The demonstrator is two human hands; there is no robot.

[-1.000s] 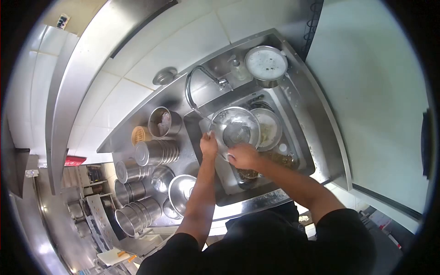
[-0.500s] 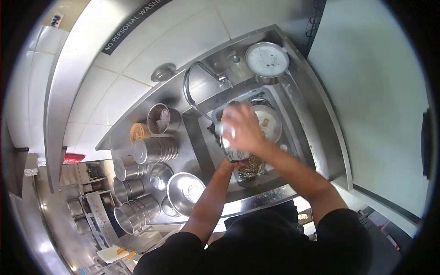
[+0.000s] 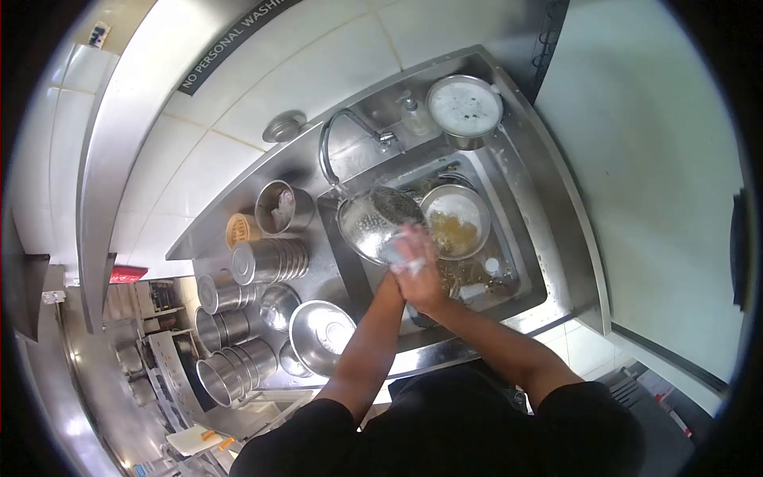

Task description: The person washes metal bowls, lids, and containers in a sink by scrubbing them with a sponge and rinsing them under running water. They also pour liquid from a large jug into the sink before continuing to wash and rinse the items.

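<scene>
Bowl in hand: a wet metal bowl (image 3: pixel 366 230), tipped over the left part of the sink (image 3: pixel 509 230), just left of the basin of yellowish bits (image 3: pixel 453 226); whether it touches the sink cannot be told.
Its direction: the dark round base patch lies toward the far right, the opposite edge toward the near left; whether inside or outside faces up is unclear.
Long axis: round, so no true one; the tipped outline stretches mostly left to right.
Right hand (image 3: pixel 418 270): blurred at the bowl's near right edge, something pale by the fingers; whether they are closed on it cannot be told.
Left hand: mostly hidden where the left forearm (image 3: pixel 369 338) meets the right hand; its fingers cannot be read.
Faucet (image 3: pixel 327 151): spout ends just by the bowl's far left edge.
Tabletop (image 3: pixel 327 274): left of the sink, carrying an upturned-rim bowl (image 3: pixel 320 338) and stacked pots (image 3: pixel 258 264).
Step in hand: apparently rubbing the wet bowl.
Handling demand: a slick, tipped rim calls for a steady hold against the rubbing.
</scene>
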